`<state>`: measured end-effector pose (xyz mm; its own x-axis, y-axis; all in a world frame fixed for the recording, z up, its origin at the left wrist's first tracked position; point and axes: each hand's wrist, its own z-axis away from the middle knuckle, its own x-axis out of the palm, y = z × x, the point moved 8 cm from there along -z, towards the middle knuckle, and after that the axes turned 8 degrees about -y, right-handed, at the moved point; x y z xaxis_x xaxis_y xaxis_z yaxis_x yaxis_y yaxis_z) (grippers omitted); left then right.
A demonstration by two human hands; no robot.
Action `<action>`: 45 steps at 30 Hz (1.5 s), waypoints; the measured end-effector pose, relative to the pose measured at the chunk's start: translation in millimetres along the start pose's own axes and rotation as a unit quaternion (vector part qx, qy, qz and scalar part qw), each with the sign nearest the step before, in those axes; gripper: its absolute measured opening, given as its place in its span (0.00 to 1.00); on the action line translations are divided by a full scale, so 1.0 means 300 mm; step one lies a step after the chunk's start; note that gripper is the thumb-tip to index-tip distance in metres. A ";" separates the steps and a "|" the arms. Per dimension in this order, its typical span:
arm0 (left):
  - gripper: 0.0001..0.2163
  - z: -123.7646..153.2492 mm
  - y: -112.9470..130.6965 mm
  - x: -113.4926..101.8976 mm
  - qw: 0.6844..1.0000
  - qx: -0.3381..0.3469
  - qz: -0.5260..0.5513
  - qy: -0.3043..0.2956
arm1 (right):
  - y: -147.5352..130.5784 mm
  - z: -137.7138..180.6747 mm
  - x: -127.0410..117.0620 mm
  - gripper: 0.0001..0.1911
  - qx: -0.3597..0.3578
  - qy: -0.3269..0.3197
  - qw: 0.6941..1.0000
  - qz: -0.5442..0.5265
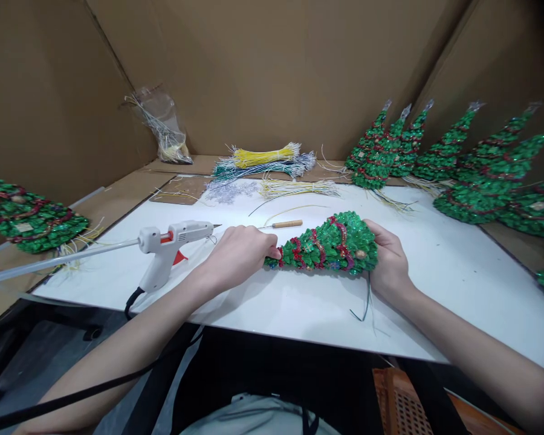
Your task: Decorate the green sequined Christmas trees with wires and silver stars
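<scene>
A small green Christmas tree point(329, 244) with red garland and beads lies on its side just above the white tabletop point(272, 305), its tip to the left. My left hand point(247, 254) is closed around the narrow tip end, which its fingers partly hide. At the broad base, my right hand point(387, 254) grips from the right, its fingertips hidden behind the tree. Thin dark wires point(367, 299) hang from the base beside my right hand. Behind my left hand lies an awl point(287, 224) with a wooden handle.
A white hot glue gun point(161, 257) with a long glue stick stands left of my left arm. Wire bundles point(265, 157) and clear pieces point(233, 191) lie at the back. Several finished trees point(451, 148) stand right; another tree point(27, 214) leans left. Cardboard walls point(254, 72) surround the table.
</scene>
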<state>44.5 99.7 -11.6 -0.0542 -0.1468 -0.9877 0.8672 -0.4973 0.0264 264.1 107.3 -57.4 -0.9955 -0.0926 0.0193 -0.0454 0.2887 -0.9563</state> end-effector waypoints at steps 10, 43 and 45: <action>0.12 0.006 -0.043 0.014 0.994 0.036 0.103 0.018 | -0.023 -0.010 -0.002 0.11 -0.007 -0.021 0.999 0.041; 0.10 0.014 -0.012 0.011 0.999 0.049 0.003 0.007 | 0.006 -0.001 -0.007 0.10 0.003 -0.012 1.000 0.002; 0.10 0.018 -0.013 0.009 0.998 0.063 0.003 0.016 | -0.001 -0.004 -0.011 0.11 -0.006 -0.010 1.000 0.026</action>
<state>38.2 96.7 -13.7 -0.0323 -0.1244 -0.9917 0.7976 -0.6011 0.0495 267.3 108.7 -56.9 -0.9947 -0.0966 -0.0363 0.0052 0.3046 -0.9525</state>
